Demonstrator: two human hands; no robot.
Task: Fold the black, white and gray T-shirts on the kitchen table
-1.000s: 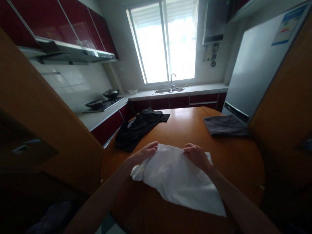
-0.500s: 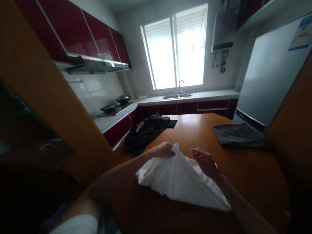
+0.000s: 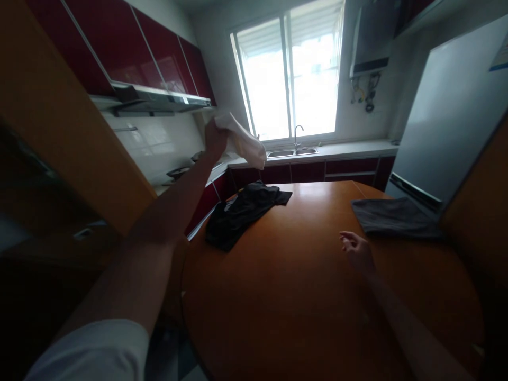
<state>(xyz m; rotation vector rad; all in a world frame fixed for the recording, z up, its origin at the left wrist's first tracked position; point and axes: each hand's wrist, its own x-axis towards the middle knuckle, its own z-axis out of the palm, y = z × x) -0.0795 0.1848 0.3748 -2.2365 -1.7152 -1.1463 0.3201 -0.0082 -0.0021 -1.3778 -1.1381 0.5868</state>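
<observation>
"What's biggest?"
"The wooden table [image 3: 301,296]; call its far edge twelve o'clock."
"And on it?"
"A black garment [image 3: 248,211] lies crumpled at ten, then a smaller gray cloth [image 3: 397,217], flat and folded, at two."
"The white cloth [image 3: 244,142]?"
"Up in the air toward eleven, past the black garment, hanging from the left hand [image 3: 215,138], which grips one end."
"And the right hand [image 3: 356,251]?"
"Towards one, nearest the gray cloth, fingers loosely curled, holding nothing."
</observation>
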